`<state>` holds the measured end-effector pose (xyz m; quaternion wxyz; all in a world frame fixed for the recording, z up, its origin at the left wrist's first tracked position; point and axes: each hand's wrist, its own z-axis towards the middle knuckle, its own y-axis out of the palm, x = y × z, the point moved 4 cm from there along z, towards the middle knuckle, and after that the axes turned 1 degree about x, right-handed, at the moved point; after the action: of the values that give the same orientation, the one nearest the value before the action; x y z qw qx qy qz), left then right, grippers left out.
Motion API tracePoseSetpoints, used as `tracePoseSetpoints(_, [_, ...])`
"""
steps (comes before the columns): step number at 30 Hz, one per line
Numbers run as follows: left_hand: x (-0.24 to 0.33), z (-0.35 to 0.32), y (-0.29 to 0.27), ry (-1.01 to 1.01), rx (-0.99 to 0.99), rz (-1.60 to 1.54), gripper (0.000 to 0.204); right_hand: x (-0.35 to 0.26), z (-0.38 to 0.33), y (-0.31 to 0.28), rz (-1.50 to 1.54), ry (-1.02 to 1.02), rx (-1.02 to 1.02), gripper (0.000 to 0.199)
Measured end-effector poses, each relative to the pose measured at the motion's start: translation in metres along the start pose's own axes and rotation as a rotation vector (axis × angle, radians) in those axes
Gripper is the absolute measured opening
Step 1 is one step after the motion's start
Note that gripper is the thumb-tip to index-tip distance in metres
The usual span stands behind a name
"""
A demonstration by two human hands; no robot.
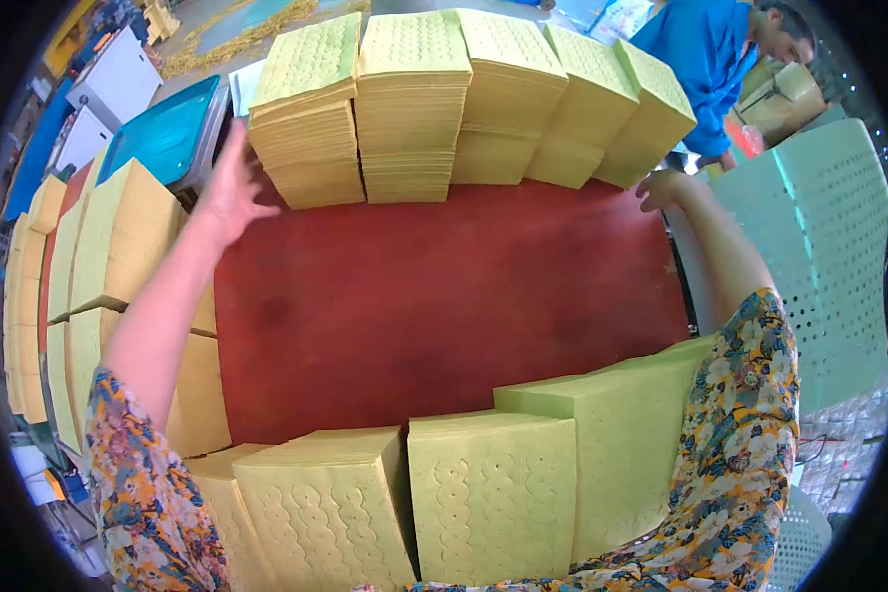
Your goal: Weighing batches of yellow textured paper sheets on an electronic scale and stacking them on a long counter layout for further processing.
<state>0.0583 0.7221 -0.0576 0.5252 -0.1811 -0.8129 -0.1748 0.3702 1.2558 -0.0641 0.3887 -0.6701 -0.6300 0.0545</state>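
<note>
Centrally, a smooth red tabletop [444, 306] carries stacks of embossed yellow-green sheets [311, 118]; the left hand [229, 192], fingers spread, empty, hovers beside the far-left stack; the right hand [664, 187], curled, rests on the tabletop's edge.

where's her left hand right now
In the head view the left hand is raised, fingers spread, at the upper left of the red table, beside the leftmost far stack of yellow-green pads.

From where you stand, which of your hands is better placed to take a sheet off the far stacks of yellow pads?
Probably the left hand: it is raised and open right beside the leftmost far stack. The right hand rests at the right edge of the red table, below the rightmost stack and apparently not touching it.
</note>
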Motion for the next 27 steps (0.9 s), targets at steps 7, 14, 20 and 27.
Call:
tracePoseSetpoints(7, [-0.006, -0.001, 0.032, -0.038, -0.204, -0.192, 0.104, 0.008, -0.001, 0.002, 0.237, 0.104, 0.207, 0.063])
tracePoseSetpoints(14, [-0.003, 0.001, 0.041, 0.009, -0.19, -0.203, 0.104, 0.013, -0.001, -0.001, 0.226, 0.096, 0.246, 0.063])
tracePoseSetpoints(20, [0.003, 0.011, 0.045, 0.035, -0.203, -0.175, 0.103, 0.025, -0.003, 0.015, 0.232, 0.121, 0.354, 0.064])
tracePoseSetpoints(27, [0.044, -0.008, 0.032, -0.035, -0.073, 0.238, 0.105, 0.043, -0.019, -0.008, 0.197, -0.045, 0.249, 0.045])
